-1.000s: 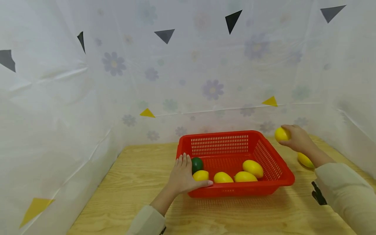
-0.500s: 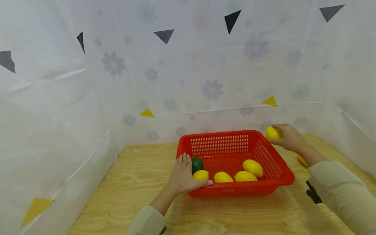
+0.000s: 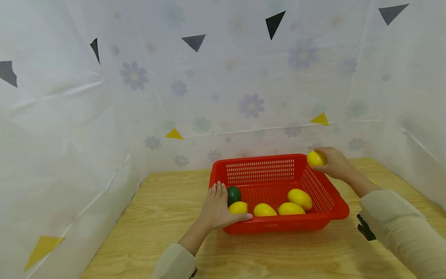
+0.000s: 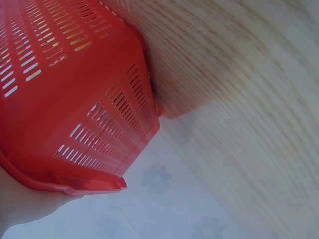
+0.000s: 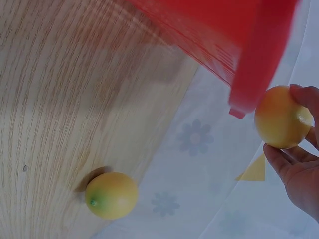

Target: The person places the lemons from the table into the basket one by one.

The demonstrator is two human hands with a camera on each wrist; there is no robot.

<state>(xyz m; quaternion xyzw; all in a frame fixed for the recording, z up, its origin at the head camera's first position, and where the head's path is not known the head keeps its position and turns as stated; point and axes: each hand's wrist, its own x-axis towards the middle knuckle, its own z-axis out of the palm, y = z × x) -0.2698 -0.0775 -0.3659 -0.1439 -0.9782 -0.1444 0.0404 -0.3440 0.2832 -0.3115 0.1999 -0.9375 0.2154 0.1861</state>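
My right hand [image 3: 335, 164] pinches a yellow lemon [image 3: 316, 159] between thumb and fingers, above the back right corner of the red plastic basket [image 3: 278, 224]. In the right wrist view the held lemon [image 5: 282, 117] appears beside the basket's rim. My left hand [image 3: 216, 209] rests on the basket's front left corner, fingers straight and thumb along the front rim. Inside, several lemons [image 3: 290, 209] lie toward the front and right. A dark green, smooth oval fruit [image 3: 234, 195] sits by my left fingers, partly hidden.
Another lemon [image 5: 111, 195] lies on the wooden table [image 3: 156, 232] right of the basket; in the head view my right arm hides most of it. White flower-print sheeting [image 3: 223, 77] with dark and yellow triangles stands behind the table and at its sides.
My right hand has carried the lemon leftward, from beside the basket to above its back right corner. The right forearm now covers more of the table lemon. My left hand stays put.
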